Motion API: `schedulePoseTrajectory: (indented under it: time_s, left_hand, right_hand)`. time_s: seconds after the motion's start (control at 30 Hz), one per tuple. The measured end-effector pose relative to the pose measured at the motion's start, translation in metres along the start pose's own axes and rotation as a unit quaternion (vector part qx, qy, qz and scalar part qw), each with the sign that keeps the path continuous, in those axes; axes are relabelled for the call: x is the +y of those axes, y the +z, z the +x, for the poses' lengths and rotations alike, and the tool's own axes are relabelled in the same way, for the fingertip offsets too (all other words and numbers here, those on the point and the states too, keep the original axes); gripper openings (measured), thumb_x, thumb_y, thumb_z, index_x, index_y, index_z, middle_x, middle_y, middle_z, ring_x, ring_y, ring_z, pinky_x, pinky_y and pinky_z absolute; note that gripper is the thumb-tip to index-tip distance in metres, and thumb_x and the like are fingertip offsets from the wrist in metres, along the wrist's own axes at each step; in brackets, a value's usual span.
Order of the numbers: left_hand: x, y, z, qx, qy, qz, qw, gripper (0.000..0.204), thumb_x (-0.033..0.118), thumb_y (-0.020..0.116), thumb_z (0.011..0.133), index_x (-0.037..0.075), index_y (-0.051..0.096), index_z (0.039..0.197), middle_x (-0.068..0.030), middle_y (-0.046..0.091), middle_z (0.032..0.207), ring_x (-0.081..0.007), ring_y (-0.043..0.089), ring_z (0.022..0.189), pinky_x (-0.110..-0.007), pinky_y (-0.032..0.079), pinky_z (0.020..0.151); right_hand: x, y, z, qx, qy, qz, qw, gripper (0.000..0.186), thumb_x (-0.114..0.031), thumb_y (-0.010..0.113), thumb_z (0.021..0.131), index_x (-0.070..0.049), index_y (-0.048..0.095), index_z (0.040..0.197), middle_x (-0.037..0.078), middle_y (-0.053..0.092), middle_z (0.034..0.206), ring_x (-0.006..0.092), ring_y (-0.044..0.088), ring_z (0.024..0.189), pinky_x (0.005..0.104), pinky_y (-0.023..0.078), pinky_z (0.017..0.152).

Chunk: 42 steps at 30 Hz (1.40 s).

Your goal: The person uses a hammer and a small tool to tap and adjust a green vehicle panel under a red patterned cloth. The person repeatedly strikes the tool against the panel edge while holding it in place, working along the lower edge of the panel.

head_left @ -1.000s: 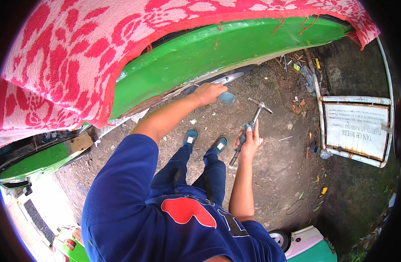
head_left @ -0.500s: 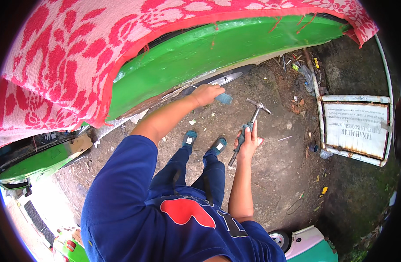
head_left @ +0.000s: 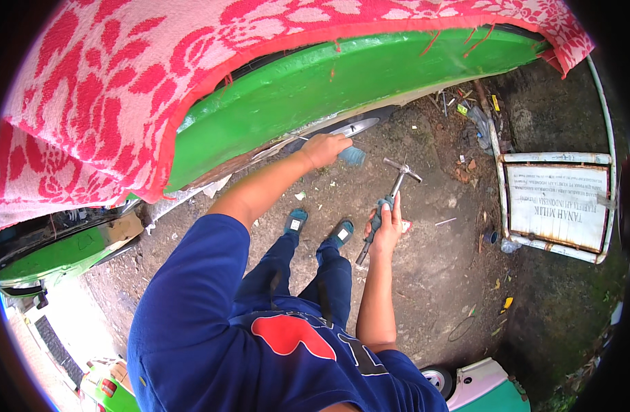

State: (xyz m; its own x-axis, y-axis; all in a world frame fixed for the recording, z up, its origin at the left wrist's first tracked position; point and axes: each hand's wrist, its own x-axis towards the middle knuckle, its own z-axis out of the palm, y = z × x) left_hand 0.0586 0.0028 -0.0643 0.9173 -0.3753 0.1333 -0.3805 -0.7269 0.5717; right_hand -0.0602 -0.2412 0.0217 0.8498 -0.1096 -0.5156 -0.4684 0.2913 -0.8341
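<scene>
My left hand (head_left: 326,150) is closed, back of the hand up, in front of the green car's lower edge. From its left side sticks a thin light shaft (head_left: 298,137), and at its right a blue, blocky end (head_left: 352,156) shows. Both seem to belong to one tool like a screwdriver, though the fingers hide its middle. My right hand (head_left: 385,235) is wrapped round the grip of a hammer (head_left: 398,184) with a slim metal head and shaft and a blue-grey handle. The hammer head points away from me, to the right of the left hand and apart from it.
A green car body (head_left: 273,103) lies ahead under a red and pink patterned cloth (head_left: 102,89); its wheel (head_left: 359,127) shows below. On the right stands a rusty white-framed sign (head_left: 558,206). Litter (head_left: 476,120) lies on the dirt floor (head_left: 425,295). A white and green vehicle (head_left: 476,384) stands behind me.
The hammer in my right hand has shifted slightly down and left. My left hand stays almost in place, still closed. The view has moved a little.
</scene>
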Motion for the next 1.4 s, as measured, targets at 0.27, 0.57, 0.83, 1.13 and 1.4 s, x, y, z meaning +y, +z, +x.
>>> schedulePoseTrajectory:
  time_s: [0.27, 0.57, 0.83, 1.13, 1.4]
  left_hand:
    - [0.0, -0.003, 0.001, -0.006, -0.019, 0.007, 1.0, 0.033, 0.0, 0.062, 0.076, 0.013, 0.059, 0.106, -0.0107, 0.064, 0.101, -0.0368, 0.068, 0.091, -0.048, 0.055, 0.074]
    - [-0.004, -0.006, -0.019, 0.021, -0.029, 0.001, 0.999, 0.033, -0.001, 0.062, 0.075, 0.011, 0.058, 0.105, -0.0107, 0.064, 0.1, -0.0371, 0.067, 0.089, -0.048, 0.054, 0.073]
    - [0.0, -0.008, -0.02, 0.02, -0.006, 0.005, 1.0, 0.029, 0.001, 0.063, 0.077, 0.014, 0.059, 0.103, -0.0097, 0.065, 0.099, -0.0354, 0.068, 0.09, -0.047, 0.055, 0.072]
    - [0.002, 0.0, -0.005, 0.018, -0.015, 0.004, 1.0, 0.031, 0.0, 0.062, 0.076, 0.013, 0.061, 0.104, -0.008, 0.065, 0.106, -0.0343, 0.068, 0.092, -0.047, 0.056, 0.074]
    - [0.001, 0.001, 0.001, 0.033, -0.015, -0.006, 0.999, 0.032, 0.0, 0.062, 0.075, 0.013, 0.06, 0.105, -0.0093, 0.064, 0.105, -0.0355, 0.068, 0.091, -0.047, 0.055, 0.073]
  right_hand:
    - [0.007, 0.013, 0.0, -0.003, -0.008, -0.014, 1.0, 0.058, -0.018, 0.054, 0.103, -0.02, 0.033, 0.157, 0.005, 0.058, 0.074, 0.011, 0.049, 0.045, 0.0258, 0.041, 0.038]
    - [0.015, 0.034, -0.004, -0.038, -0.006, -0.038, 0.999, 0.055, -0.017, 0.053, 0.104, -0.018, 0.037, 0.156, 0.004, 0.058, 0.076, 0.0098, 0.049, 0.047, 0.0258, 0.041, 0.038]
    - [0.004, 0.013, -0.01, -0.004, 0.009, -0.008, 1.0, 0.057, -0.018, 0.052, 0.103, -0.021, 0.033, 0.157, 0.005, 0.058, 0.074, 0.0116, 0.049, 0.045, 0.0258, 0.04, 0.037]
    - [0.008, 0.0, -0.013, 0.007, 0.012, 0.004, 1.0, 0.058, -0.019, 0.053, 0.103, -0.021, 0.032, 0.157, 0.006, 0.058, 0.074, 0.0124, 0.05, 0.044, 0.0265, 0.04, 0.037]
    - [0.009, 0.002, -0.016, 0.021, 0.023, 0.009, 0.999, 0.058, -0.02, 0.056, 0.102, -0.02, 0.035, 0.156, 0.005, 0.058, 0.073, 0.0119, 0.05, 0.044, 0.0266, 0.039, 0.036]
